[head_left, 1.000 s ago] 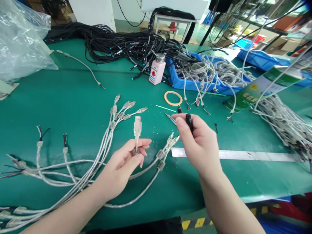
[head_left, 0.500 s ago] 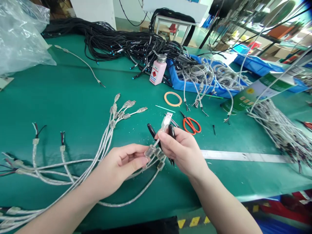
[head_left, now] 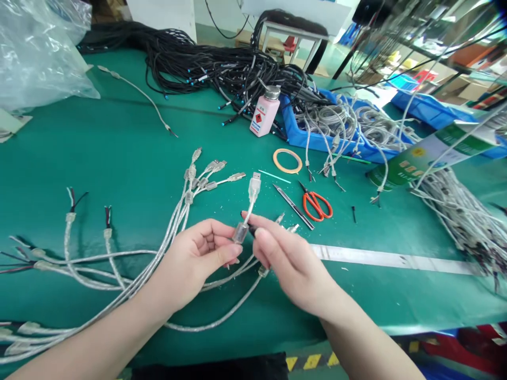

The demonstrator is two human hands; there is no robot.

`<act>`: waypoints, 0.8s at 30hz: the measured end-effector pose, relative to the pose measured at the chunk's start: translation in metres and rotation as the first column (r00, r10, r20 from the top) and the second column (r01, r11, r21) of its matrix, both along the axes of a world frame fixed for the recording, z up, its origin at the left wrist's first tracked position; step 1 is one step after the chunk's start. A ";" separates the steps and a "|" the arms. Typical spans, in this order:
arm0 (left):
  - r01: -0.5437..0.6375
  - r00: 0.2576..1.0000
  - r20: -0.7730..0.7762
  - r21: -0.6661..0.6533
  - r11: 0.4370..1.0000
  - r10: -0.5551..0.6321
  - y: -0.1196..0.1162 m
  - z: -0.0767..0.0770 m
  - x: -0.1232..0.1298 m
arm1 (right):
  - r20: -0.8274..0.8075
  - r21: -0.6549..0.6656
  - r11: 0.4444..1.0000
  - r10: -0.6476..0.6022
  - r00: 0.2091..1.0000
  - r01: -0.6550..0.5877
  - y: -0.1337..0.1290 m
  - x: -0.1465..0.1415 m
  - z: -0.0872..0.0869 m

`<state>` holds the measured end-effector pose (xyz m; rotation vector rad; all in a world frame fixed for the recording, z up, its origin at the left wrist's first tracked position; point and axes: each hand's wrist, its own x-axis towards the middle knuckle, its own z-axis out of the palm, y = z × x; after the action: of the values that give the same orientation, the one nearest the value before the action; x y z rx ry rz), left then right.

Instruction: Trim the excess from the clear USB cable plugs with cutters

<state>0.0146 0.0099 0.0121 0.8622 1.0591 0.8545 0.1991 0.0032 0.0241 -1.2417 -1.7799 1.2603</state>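
My left hand [head_left: 198,258] pinches a USB cable [head_left: 252,198], my right hand [head_left: 291,266] a black tool [head_left: 252,230]. A metal strip [head_left: 390,259] lies alongside.

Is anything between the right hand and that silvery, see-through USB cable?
Just the mostly hidden black piece that the right hand holds, beside the clear plastic block on the silvery USB cable; nothing else visible.
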 end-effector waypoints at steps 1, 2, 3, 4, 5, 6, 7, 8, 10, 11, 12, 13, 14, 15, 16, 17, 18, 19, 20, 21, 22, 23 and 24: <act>0.000 1.000 -0.027 0.022 1.000 0.000 0.000 0.000 0.000 | 0.053 0.037 0.999 0.038 0.998 -0.040 -0.002 -0.002 -0.001; 0.007 0.998 -0.059 0.048 0.999 -0.005 -0.001 0.001 0.000 | 0.098 0.063 0.995 0.070 0.993 -0.076 -0.004 -0.003 -0.003; 0.022 0.995 -0.102 0.082 0.996 -0.014 -0.002 0.001 0.000 | 0.130 0.077 0.992 0.092 0.987 -0.102 -0.005 -0.006 -0.004; 0.042 0.988 -0.154 0.123 0.992 -0.023 -0.003 0.002 0.000 | 0.153 0.082 0.990 0.105 0.983 -0.119 -0.006 -0.008 -0.005; 0.059 0.977 -0.211 0.170 0.984 -0.022 -0.004 0.002 0.000 | 0.165 0.089 0.988 0.107 0.980 -0.123 -0.006 -0.010 -0.006; 0.074 0.963 -0.267 0.215 0.974 -0.014 -0.006 0.002 0.000 | 0.170 0.099 0.988 0.100 0.980 -0.118 -0.006 -0.012 -0.006; 0.086 0.950 -0.313 0.253 0.963 -0.003 -0.007 0.002 0.000 | 0.169 0.115 0.987 0.087 0.982 -0.108 -0.005 -0.013 -0.006; 0.094 0.939 -0.343 0.286 0.954 0.010 -0.009 0.002 0.001 | 0.165 0.136 0.986 0.069 0.984 -0.092 -0.005 -0.014 -0.006; 0.113 0.931 -0.366 0.318 0.941 0.012 -0.010 0.002 0.001 | 0.151 0.175 0.982 0.040 0.988 -0.066 -0.003 -0.014 -0.005; 0.125 0.930 -0.368 0.319 0.940 0.001 -0.011 0.002 0.001 | 0.143 0.189 0.980 0.027 0.989 -0.054 -0.002 -0.014 -0.004; 0.138 0.930 -0.366 0.314 0.939 -0.014 -0.011 0.002 0.001 | 0.139 0.202 0.979 0.010 0.990 -0.038 -0.001 -0.013 -0.004; 0.147 0.930 -0.365 0.307 0.940 -0.027 -0.011 0.002 0.001 | 0.137 0.217 0.976 -0.013 0.991 -0.017 0.001 -0.012 -0.004; 0.151 0.930 -0.366 0.299 0.942 -0.033 -0.011 0.002 0.001 | 0.136 0.229 0.973 -0.034 0.990 0.002 0.002 -0.011 -0.004; 0.151 0.930 -0.367 0.294 0.944 -0.034 -0.010 0.002 0.001 | 0.132 0.230 0.973 -0.049 0.990 0.017 0.002 -0.010 -0.005; 0.146 0.930 -0.367 0.294 0.945 -0.029 -0.010 0.002 0.001 | 0.126 0.216 0.976 -0.044 0.991 0.016 0.003 -0.009 -0.005; 0.135 0.930 -0.367 0.299 0.945 -0.017 -0.009 0.001 0.002 | 0.121 0.190 0.982 -0.017 0.993 -0.006 0.002 -0.009 -0.005; 0.124 0.929 -0.371 0.310 0.943 0.000 -0.009 0.001 0.002 | 0.115 0.161 0.986 0.024 0.993 -0.043 0.002 -0.010 -0.005; 0.114 0.926 -0.376 0.324 0.939 0.018 -0.009 0.001 0.002 | 0.110 0.139 0.987 0.066 0.992 -0.081 0.000 -0.010 -0.005; 0.109 0.923 -0.384 0.338 0.935 0.031 -0.010 0.001 0.003 | 0.114 0.132 0.985 0.097 0.989 -0.111 -0.001 -0.011 -0.005; 0.111 0.919 -0.393 0.348 0.931 0.037 -0.010 0.001 0.003 | 0.126 0.143 0.982 0.108 0.986 -0.126 -0.001 -0.012 -0.005; 0.116 0.917 -0.397 0.354 0.928 0.037 -0.011 0.001 0.004 | 0.143 0.165 0.979 0.095 0.985 -0.118 -0.001 -0.012 -0.005; 0.125 0.919 -0.394 0.350 0.928 0.025 -0.011 0.001 0.004 | 0.157 0.191 0.977 0.064 0.986 -0.093 -0.001 -0.012 -0.005; 0.139 0.926 -0.377 0.331 0.933 -0.004 -0.012 0.001 0.004 | 0.161 0.212 0.975 0.029 0.987 -0.063 0.001 -0.011 -0.005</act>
<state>0.0182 -0.0017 0.0133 1.4023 1.2097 0.8510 0.1877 0.0040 0.0196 -1.2081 -2.0097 0.9844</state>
